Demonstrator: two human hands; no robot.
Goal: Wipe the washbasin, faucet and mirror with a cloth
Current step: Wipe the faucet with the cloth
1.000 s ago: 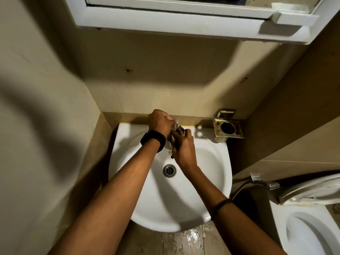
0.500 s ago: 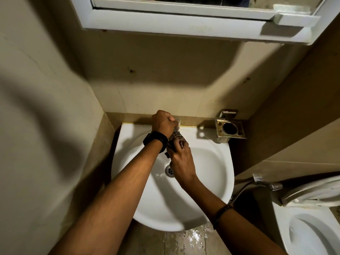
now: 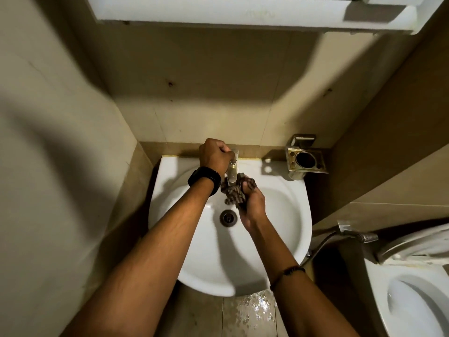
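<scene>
A white washbasin hangs on the tiled wall, its drain near the middle. The metal faucet stands at the basin's back edge. My left hand, a black watch on its wrist, grips the faucet's top. My right hand holds a dark patterned cloth bunched just under the spout. Only the white lower frame of the mirror cabinet shows at the top; the glass is out of view.
A brass holder is fixed to the wall right of the faucet. A hand sprayer and a white toilet stand at the right. The floor tiles below the basin are wet. Walls close in on both sides.
My right hand has drawn the cloth down off the faucet, so the spout now shows. My left hand stays on the faucet's top. The view has tilted down slightly.
</scene>
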